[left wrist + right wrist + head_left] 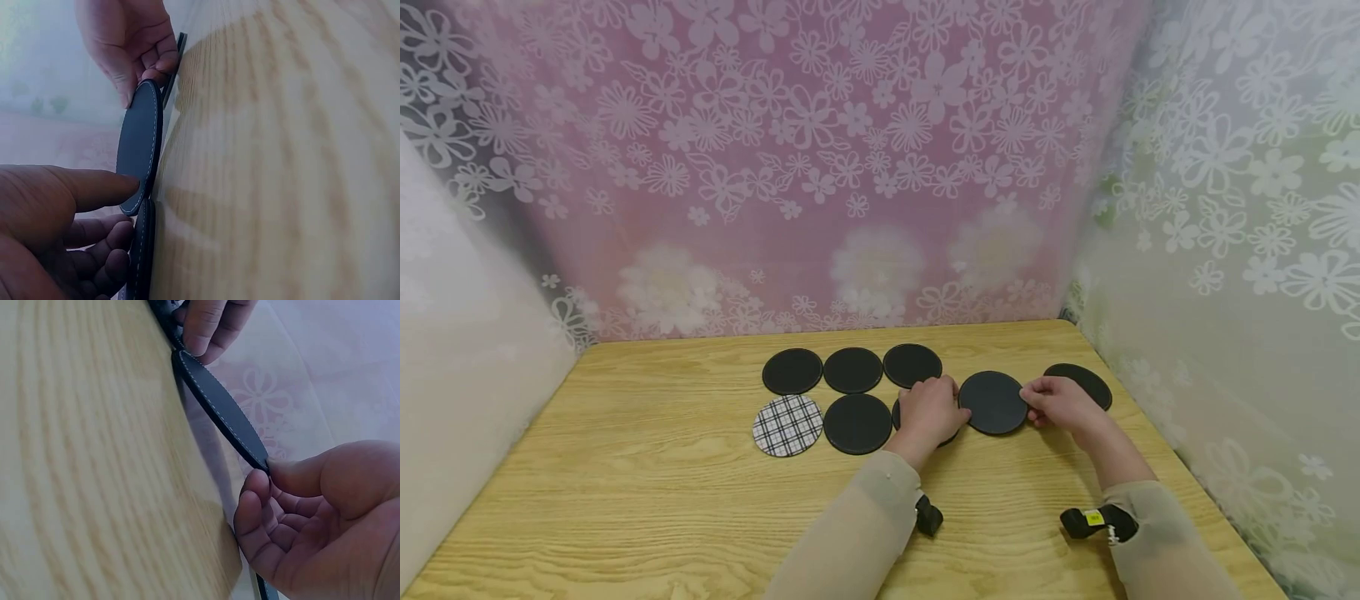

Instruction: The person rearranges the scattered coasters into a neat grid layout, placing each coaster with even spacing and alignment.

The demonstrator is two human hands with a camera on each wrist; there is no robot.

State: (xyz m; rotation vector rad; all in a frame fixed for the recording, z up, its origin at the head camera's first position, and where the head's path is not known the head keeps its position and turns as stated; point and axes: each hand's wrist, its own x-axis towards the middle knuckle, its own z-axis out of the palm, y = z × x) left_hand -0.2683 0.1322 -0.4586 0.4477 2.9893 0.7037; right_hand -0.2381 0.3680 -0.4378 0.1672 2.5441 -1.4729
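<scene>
A round black coaster (pixel 992 402) with pale edge stitching is between the hands, tilted up off the table at its right side. My right hand (pixel 1063 406) pinches its right edge between thumb and fingers, seen closely in the right wrist view. At its left edge, my left hand (pixel 928 412) holds it with curled fingers, the thumb on its face in the left wrist view. Beneath the left hand lies another black coaster (pixel 949 438), mostly hidden. One more black coaster (pixel 1086 385) lies beyond the right hand, partly covered by it.
On the wooden table (pixel 647 483), three black coasters form a back row, the middle one (pixel 853 370) among them. In front lie a white plaid coaster (pixel 787 425) and a black coaster (pixel 857 423). Flowered curtains (pixel 850 167) surround the table's back and sides.
</scene>
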